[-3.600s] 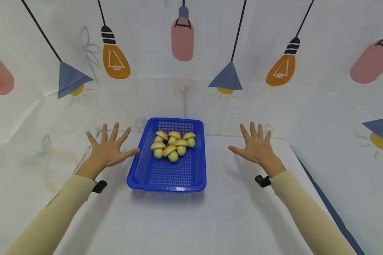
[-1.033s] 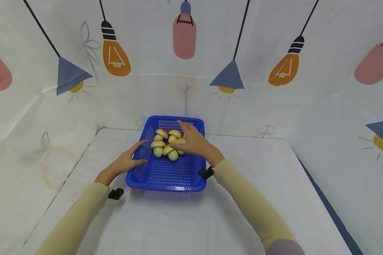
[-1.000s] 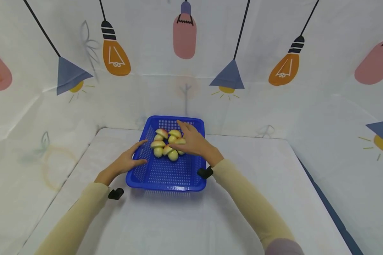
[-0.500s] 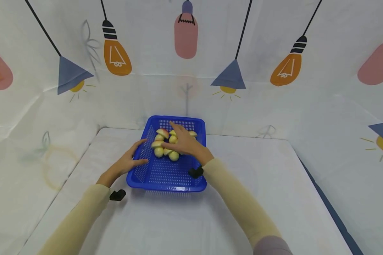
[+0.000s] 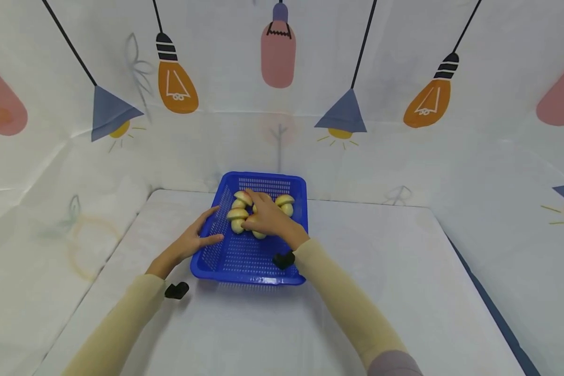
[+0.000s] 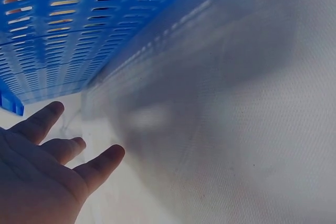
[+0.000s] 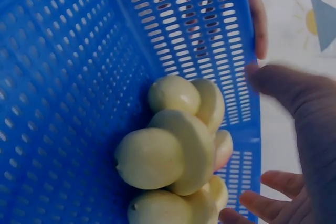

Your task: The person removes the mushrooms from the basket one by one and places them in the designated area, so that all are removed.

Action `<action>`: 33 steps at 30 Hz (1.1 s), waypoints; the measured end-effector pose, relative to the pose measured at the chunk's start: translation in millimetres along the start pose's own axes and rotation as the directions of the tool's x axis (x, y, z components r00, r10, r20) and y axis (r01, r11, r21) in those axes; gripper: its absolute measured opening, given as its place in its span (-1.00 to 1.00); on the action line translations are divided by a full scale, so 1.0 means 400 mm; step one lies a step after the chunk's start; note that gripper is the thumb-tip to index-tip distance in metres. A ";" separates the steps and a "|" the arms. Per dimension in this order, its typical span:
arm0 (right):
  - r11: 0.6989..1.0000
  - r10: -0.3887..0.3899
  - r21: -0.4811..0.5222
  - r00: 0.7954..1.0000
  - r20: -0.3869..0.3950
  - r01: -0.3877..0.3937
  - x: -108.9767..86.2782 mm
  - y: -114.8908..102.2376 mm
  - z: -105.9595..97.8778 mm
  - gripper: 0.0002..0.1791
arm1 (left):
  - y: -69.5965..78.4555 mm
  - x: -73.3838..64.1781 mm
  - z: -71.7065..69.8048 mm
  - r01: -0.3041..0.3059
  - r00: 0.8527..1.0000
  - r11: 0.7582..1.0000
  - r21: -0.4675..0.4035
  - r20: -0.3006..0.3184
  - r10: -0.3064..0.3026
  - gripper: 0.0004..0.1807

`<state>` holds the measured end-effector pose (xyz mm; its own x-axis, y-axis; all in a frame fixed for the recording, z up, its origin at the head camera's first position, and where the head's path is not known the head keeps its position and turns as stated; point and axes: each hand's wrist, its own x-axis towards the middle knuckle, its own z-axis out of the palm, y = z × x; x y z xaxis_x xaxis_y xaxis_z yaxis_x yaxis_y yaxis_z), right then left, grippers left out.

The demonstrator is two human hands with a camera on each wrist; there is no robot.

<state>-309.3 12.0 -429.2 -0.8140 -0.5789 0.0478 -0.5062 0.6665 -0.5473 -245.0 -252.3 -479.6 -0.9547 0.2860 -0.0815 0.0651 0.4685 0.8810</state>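
The right hand (image 5: pixel 269 218), spread and seemingly empty, has come over the pale-yellow mushroom-shaped pieces (image 7: pixel 191 153), likely bringing them within grasp, inside the blue perforated plastic basket (image 5: pixel 249 263) beside the straight-fingered left hand (image 5: pixel 190 241).

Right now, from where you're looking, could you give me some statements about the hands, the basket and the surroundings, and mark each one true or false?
1. Yellow mushroom-shaped pieces lie in the blue basket. True.
2. The right hand is over the basket. True.
3. The left hand is at the basket's right side. False: the left hand is at its left side.
4. Both sleeves are dark blue. False: the sleeves are mostly cream.
5. Orange light bulbs are pictured on the backdrop. True.
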 end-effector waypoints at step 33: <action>0.999 -0.050 -0.006 0.997 0.055 0.050 0.003 0.041 0.024 -0.30 | 0.006 -0.002 0.009 -0.007 1.000 0.998 -0.056 0.000 0.007 -0.06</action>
<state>-315.9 17.7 -446.1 -0.7709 -0.6363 0.0294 -0.5483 0.6395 -0.5389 -243.0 -248.5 -479.0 -0.9544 0.2889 -0.0756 0.0550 0.4190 0.9063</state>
